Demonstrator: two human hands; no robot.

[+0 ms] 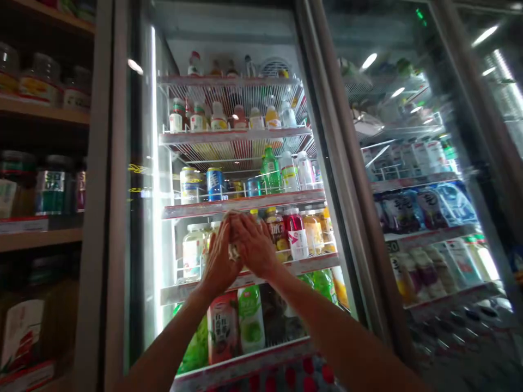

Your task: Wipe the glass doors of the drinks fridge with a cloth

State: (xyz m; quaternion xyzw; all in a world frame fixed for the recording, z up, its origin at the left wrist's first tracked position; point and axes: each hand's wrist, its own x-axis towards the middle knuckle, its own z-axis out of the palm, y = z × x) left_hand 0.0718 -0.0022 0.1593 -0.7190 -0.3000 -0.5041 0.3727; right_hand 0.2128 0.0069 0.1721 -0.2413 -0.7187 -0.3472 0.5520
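Both my arms reach up to the glass door (229, 41) of a lit drinks fridge. My left hand (218, 258) and my right hand (254, 245) meet at mid-height, fingers together and pointing up. A crumpled pale cloth (233, 251) shows between and under them, pressed against the glass. Most of the cloth is hidden by the hands. Behind the glass, close to my hands, stand a jar with a pale lid (194, 250) and a red drink bottle (296, 234).
Fridge shelves (245, 202) hold several bottles, cans and cartons. A metal door frame (347, 158) separates this door from another fridge door at the right with packed drinks (433, 204). To the left, wooden shelves (44, 111) carry jars (53, 185).
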